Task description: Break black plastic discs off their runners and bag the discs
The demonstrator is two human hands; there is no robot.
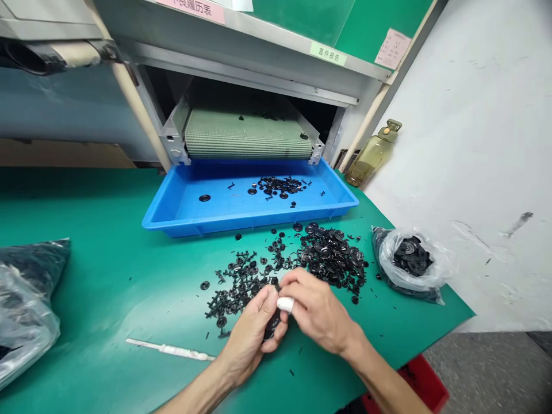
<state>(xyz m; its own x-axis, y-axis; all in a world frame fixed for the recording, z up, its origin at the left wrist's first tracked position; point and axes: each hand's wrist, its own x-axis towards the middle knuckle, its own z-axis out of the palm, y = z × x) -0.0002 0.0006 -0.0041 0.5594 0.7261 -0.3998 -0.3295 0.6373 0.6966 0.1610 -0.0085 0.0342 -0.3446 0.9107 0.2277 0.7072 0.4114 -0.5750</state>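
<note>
My left hand (254, 333) is curled round a small stack of black plastic discs (271, 325) above the green table (107, 287). My right hand (317, 310) meets it from the right, fingers pinched at the top of the stack; its thumb wears a white wrap. Just beyond the hands lies a pile of loose black discs (332, 256) and, to the left of it, a scatter of black sprue pieces (239, 282).
A blue tray (181, 213) with a few black parts sits under a green conveyor belt (248, 135). An open clear bag of black discs (409, 259) lies at the right. Plastic bags (26, 305) lie far left. A yellowish bottle (373, 152) leans on the wall. A white strip (170, 349) lies near my left forearm.
</note>
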